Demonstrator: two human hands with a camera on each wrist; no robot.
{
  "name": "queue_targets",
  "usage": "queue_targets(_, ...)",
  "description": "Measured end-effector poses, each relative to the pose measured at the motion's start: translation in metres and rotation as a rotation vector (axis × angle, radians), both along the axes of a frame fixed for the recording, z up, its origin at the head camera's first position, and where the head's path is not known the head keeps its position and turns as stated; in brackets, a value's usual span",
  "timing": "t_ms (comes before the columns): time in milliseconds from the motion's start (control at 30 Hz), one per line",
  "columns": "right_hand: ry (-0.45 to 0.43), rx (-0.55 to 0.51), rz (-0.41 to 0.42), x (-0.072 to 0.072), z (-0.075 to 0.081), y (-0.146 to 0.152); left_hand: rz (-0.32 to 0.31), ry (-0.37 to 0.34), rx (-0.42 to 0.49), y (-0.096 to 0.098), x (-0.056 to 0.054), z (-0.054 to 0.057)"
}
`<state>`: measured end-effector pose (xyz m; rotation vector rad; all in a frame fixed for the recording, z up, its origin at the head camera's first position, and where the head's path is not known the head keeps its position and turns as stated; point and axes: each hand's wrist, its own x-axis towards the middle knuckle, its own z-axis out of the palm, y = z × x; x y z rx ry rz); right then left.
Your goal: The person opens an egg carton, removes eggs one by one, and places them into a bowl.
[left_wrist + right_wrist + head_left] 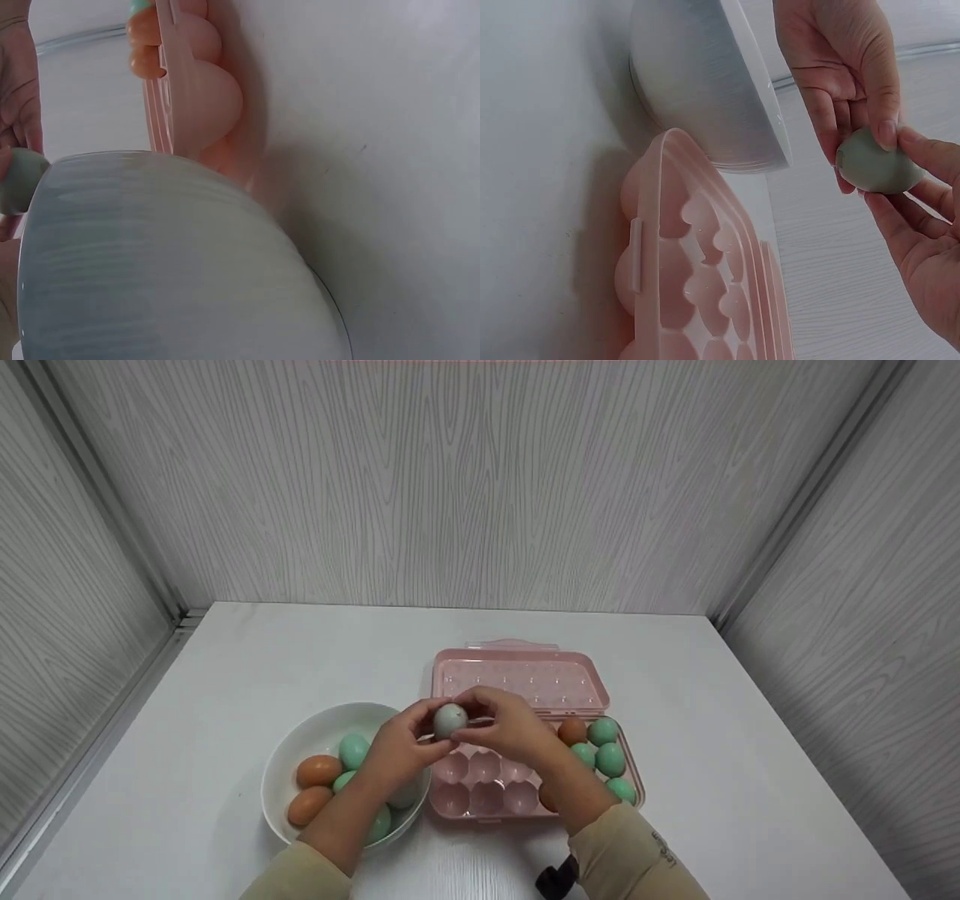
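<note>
Pinching: left hand [397, 744] + right hand [514, 729], closed to egg width | grey-green egg [450, 721] | go easy, shell's probably fragile

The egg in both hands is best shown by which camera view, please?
The right wrist view: the egg appears large, partly covered by fingers. The head view shows it smaller; the left wrist view only partly, at its left edge.
</note>
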<state>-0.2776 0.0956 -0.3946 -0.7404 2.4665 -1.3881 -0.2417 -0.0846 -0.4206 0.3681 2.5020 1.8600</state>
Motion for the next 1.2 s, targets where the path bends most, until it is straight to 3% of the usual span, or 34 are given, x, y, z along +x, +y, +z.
queue_targets(167,-0.012,-0.035,0.010,0.001,0.002,0.001,0.008,-0.004,0.013,-0.006,-0.001,-0.003)
queue_targets(467,-0.008,-0.019,-0.011,-0.001,0.000,0.005,0.102,-0.079,-0.042,-0.018,0.001,-0.002)
queue_targets(700,-0.007,-0.052,-0.002,0.000,-0.001,0.008,0.168,-0.129,-0.071,-0.029,0.005,-0.010)
queue_targets(1067,-0.024,-0.041,-0.055,-0.002,-0.001,0.015,0.180,-0.212,-0.138,-0.039,0.007,-0.020)
queue_targets(1200,-0.019,-0.038,-0.057,0.006,0.010,0.013,0.169,-0.234,-0.154,-0.040,0.007,-0.024)
